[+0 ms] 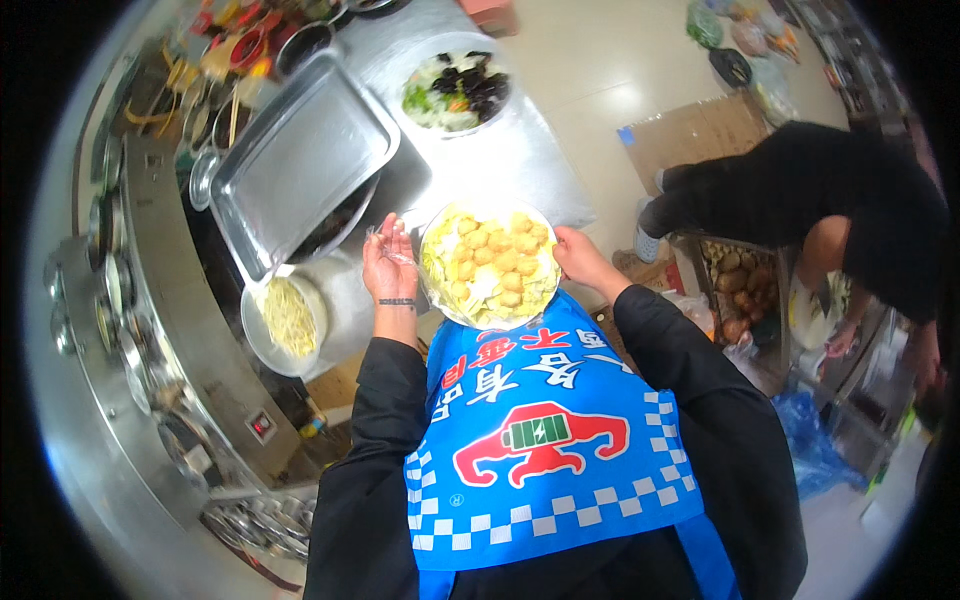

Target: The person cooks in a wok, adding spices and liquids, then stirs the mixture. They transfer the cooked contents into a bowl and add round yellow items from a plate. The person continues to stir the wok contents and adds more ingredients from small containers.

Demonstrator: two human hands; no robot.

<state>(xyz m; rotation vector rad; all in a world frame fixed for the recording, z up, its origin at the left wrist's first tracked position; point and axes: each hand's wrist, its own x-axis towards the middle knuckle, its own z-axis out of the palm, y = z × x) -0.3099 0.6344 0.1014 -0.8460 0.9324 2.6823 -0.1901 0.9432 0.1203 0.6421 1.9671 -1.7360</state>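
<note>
In front of my blue apron (540,450) is a round white-rimmed dish (491,324), filled with pale cut cabbage-like leaves (442,277) and several golden round puffs (504,240). My right hand (585,257) grips the dish's right rim. To the left of the dish, my left hand (392,259) is raised with its palm towards me. Thin clear plastic film (397,257) crosses that palm and reaches towards the dish; whether the fingers pinch it is unclear.
A metal tray (300,165) rests over a pot on the steel table (540,157). Bean sprouts (289,319) fill a tub at left. A bowl of vegetables and black fungus (457,90) stands beyond. At right, a person (817,195) bends near a crate of potatoes (739,289).
</note>
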